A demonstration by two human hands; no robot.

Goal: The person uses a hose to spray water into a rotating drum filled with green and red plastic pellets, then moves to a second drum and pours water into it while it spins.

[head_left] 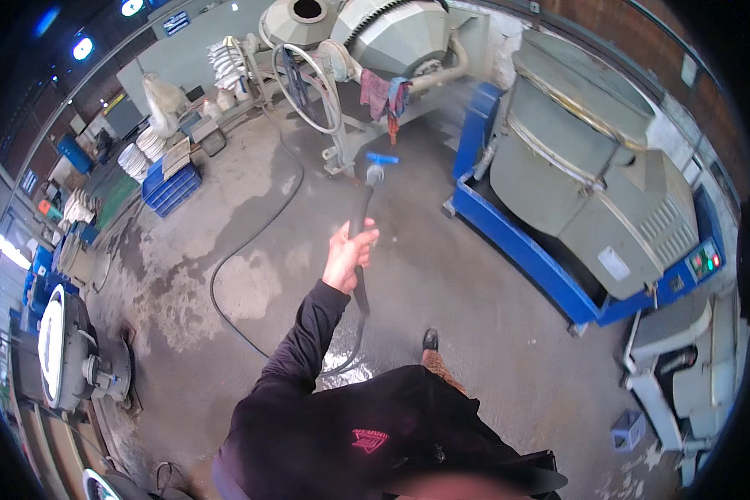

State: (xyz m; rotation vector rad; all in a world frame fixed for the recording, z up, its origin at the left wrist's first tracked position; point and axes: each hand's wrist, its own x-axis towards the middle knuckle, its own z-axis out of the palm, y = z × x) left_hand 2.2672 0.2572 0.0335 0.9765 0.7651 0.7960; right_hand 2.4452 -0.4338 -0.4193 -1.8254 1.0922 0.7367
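The black hose (361, 292) is up in front of the person, above the wet concrete floor (442, 250), its blue nozzle (382, 158) pointing away toward the machine with the handwheel (338, 90). The step in hand looks like directing the hose; whether water is flowing cannot be told for certain. The next move seems to call for a steady wrist and free slack. The left hand (346, 260) grasps the hose a little behind the nozzle, fingers curled closely around it. The right hand is out of view, so its grip cannot be told. Beyond, the hose trails in a wide curve across the floor; rags (377, 93) hang by the handwheel, and a blue-framed machine (592, 167) stands to the right.
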